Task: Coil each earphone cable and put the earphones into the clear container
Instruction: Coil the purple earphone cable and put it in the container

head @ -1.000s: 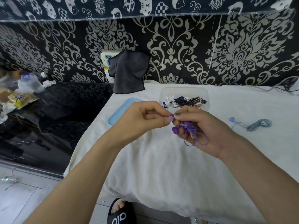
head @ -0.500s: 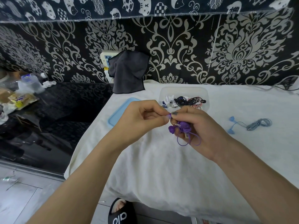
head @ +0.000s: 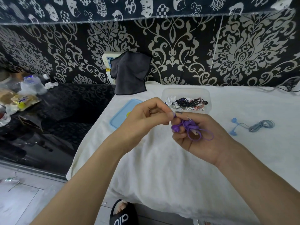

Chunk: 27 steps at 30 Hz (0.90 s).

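Coiling the purple earphones [head: 191, 128], you are gripping the bundle in your right hand [head: 199, 138] while your left hand [head: 146, 119] is pinching the loose end; next, tuck it and reach far to the clear container [head: 185, 91].

You have two hands up: left hand [head: 146, 120], right hand [head: 201, 137]. One purple earphone set [head: 190, 127], one blue earphone set [head: 253, 126] at right, one clear container [head: 185, 91] far, one blue lid [head: 121, 116], one dark cloth [head: 129, 72].

The right hand [head: 203, 137] grips the coiled purple earphone cable [head: 193, 129]; the left hand [head: 146, 119] pinches its end just beside that grip.
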### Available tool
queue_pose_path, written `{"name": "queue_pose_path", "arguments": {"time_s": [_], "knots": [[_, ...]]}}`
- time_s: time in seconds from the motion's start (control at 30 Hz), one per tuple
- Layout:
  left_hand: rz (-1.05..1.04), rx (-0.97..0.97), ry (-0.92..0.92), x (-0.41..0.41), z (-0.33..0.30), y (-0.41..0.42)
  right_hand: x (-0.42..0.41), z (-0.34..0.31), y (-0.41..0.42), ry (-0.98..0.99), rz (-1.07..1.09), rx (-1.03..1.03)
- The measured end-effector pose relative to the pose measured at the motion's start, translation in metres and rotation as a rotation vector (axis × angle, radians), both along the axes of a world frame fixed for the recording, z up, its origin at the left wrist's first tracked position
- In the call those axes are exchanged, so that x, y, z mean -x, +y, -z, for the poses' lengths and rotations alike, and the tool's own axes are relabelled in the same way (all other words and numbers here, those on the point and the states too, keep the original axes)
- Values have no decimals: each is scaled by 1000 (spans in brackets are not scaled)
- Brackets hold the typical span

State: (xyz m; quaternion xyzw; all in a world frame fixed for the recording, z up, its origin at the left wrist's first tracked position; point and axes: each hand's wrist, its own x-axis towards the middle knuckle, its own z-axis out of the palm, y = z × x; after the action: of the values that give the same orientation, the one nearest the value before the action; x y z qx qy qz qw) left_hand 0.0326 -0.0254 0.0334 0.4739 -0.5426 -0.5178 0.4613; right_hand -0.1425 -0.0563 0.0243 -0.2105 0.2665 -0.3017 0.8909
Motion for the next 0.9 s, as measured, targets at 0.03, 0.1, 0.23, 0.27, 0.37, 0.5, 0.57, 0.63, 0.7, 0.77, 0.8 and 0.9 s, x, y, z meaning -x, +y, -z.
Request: {"name": "queue_pose_path", "arguments": {"time_s": [0.03,0.1,0.23,0.27,0.37,0.5,0.57,0.63,0.7,0.77,0.8,0.9], "knots": [[-8,13,-13,1,-1,1,0,0,0,-21,-11,-12],[-22,31,-41,2,-2,2,0,1,-1,-46,-24,-18],[-48,62,-103,2,-4,4,0,0,0,-43,-24,-6],[-53,64,-110,2,-4,5,0,-1,0,-37,-21,0],[-60,68,-123,1,-4,4,1,-2,1,-34,-12,18],[-70,57,-62,1,-4,3,1,-3,0,-64,-45,23],[-82,74,-91,2,-3,2,1,-2,0,-66,-48,14],[-107,103,-142,5,-2,2,1,-2,0,-57,-30,5],[-125,125,-166,5,0,1,1,-2,0,-52,-17,2],[-136,138,-169,6,0,1,1,-2,0,-56,-16,3],[-138,141,-163,7,0,1,1,-2,0,-61,-16,0],[-135,146,-132,8,1,1,0,-2,2,-81,-7,-10]]}}
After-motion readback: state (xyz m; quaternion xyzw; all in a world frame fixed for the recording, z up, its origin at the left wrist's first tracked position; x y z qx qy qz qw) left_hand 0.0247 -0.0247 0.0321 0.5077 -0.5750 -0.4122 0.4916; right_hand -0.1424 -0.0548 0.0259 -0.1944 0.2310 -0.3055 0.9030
